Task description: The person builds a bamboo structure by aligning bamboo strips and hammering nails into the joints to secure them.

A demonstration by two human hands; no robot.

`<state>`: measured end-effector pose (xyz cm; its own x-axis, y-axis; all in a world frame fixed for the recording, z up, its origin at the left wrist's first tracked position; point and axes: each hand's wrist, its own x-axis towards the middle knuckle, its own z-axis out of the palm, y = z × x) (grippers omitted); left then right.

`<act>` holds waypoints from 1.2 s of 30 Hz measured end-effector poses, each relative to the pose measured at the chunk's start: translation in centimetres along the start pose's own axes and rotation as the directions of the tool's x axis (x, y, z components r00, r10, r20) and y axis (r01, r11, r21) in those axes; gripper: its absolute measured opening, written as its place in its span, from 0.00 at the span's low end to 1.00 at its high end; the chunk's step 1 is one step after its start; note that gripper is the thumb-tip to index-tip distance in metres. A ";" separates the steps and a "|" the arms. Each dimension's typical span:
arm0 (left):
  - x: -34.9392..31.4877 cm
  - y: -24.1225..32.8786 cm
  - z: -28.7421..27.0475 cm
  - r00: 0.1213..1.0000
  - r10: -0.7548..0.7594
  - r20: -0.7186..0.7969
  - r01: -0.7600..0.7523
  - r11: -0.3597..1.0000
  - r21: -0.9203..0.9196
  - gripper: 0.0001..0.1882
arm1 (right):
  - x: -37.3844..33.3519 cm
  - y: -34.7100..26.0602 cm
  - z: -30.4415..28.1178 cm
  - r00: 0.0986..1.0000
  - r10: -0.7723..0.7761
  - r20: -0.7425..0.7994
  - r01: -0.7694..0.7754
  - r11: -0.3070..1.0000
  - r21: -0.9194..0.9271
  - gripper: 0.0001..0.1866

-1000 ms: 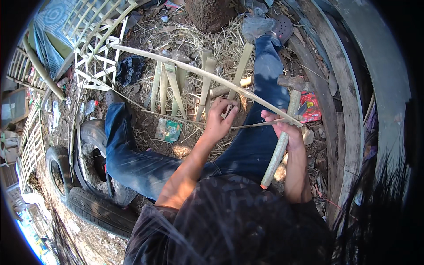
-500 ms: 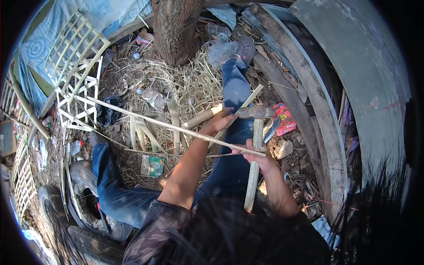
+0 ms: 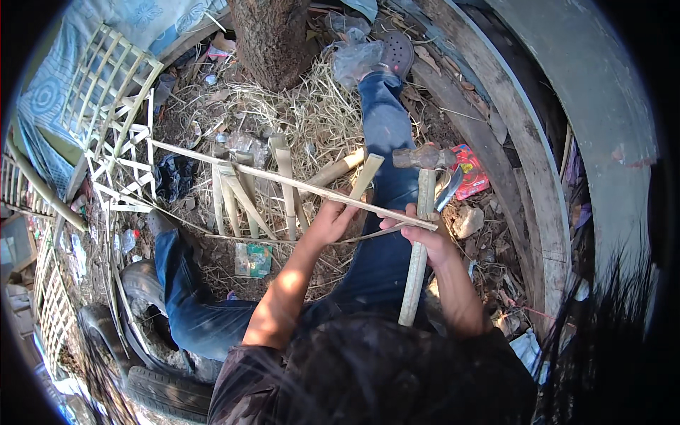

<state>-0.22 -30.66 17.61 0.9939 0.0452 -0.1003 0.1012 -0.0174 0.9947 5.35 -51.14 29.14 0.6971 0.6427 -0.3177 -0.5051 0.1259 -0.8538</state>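
Observation:
My left hand is closed round a flat split-bamboo strip, whose cut end sticks up past the fingers above my leg. My right hand pinches the near end of a long thin bamboo stick, which runs left toward a bamboo lattice. A hammer has its handle crossing that same hand, its metal head beyond the fingers; how firmly it is gripped is hidden. Close beside the handle shows a curved metal blade, partly covered. A thicker round bamboo piece lies behind my left hand.
Several bamboo stakes stand left of my hands. Beyond them is the white-strip lattice. A tree trunk rises ahead, old tyres lie at near left, and long boards line the right. My jeans-clad leg stretches forward.
My left hand has drawn the flat bamboo strip back toward me and leftward, away from the hammer head. The right hand keeps its hold on the long stick. The view has shifted slightly.

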 end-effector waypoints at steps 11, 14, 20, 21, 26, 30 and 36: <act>-3.8 -0.2 0.6 0.978 0.181 0.106 -0.194 0.972 0.130 0.15 | -0.8 1.1 0.5 0.999 -0.043 -0.026 0.043 0.999 -0.010 0.11; -4.0 0.3 0.7 0.947 0.286 0.145 -0.308 0.937 0.166 0.22 | -0.9 1.2 0.7 0.999 -0.045 0.006 0.045 0.999 -0.010 0.10; -5.0 1.1 0.0 0.993 0.110 0.054 -0.108 0.994 -0.025 0.16 | -0.7 1.2 1.5 0.999 -0.030 0.026 0.028 0.996 0.085 0.16; -5.1 1.3 0.0 0.997 0.070 0.040 -0.068 0.997 -0.048 0.16 | -0.6 1.2 1.4 1.000 -0.017 0.002 0.016 0.998 0.063 0.16; -5.2 1.2 -1.1 0.997 0.066 -0.030 -0.067 0.997 -0.031 0.13 | 0.2 1.9 1.8 0.999 -0.032 -0.014 0.033 0.996 0.083 0.18; -5.4 2.2 -1.3 0.993 0.120 0.009 -0.120 0.991 0.063 0.18 | 0.0 2.2 2.0 0.999 -0.038 -0.024 0.040 0.996 0.074 0.20; -5.7 4.9 -1.7 0.967 0.254 -0.001 -0.254 0.966 0.054 0.19 | -0.1 2.5 2.5 0.999 -0.033 -0.014 0.035 0.991 0.126 0.19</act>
<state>-5.42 -29.27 23.11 0.9870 0.0403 0.1557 -0.1520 -0.0820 0.9850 2.73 -49.01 28.10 0.7207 0.6272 -0.2951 -0.5406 0.2420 -0.8057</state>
